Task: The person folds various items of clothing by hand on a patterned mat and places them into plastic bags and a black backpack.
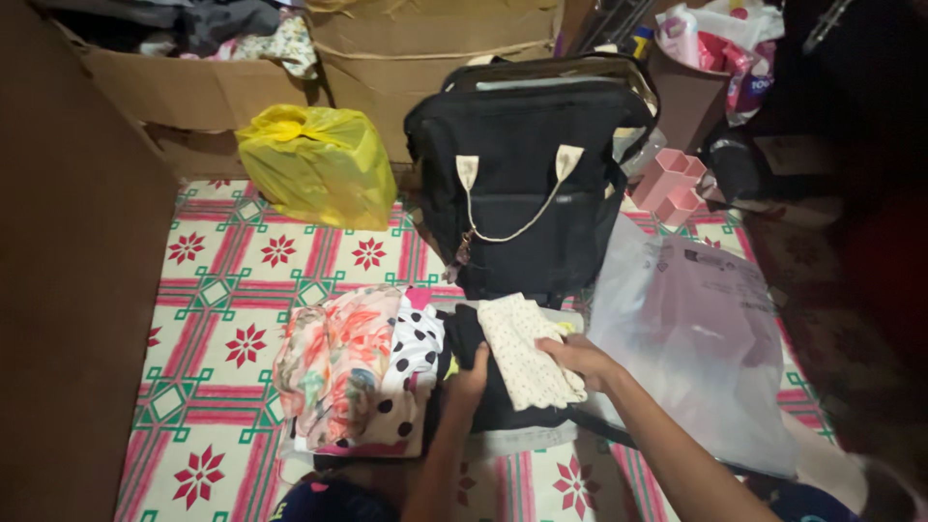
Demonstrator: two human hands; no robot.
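Observation:
A small cream dotted garment (525, 350) lies folded on top of a black garment (483, 396) on the patterned floor mat (237, 290). My right hand (578, 358) rests on the cream garment's right edge, fingers closed on it. My left hand (471, 379) presses on the black garment just left of the cream one. Beside them to the left lie a white garment with black dots (411, 372) and a floral orange-pink garment (333, 358).
A black backpack with cream handles (527, 179) stands behind the pile. A yellow plastic bag (319, 164) sits at the back left by cardboard boxes (193, 92). A clear plastic bag (691, 329) lies at the right. A pink organiser (672, 184) stands behind it.

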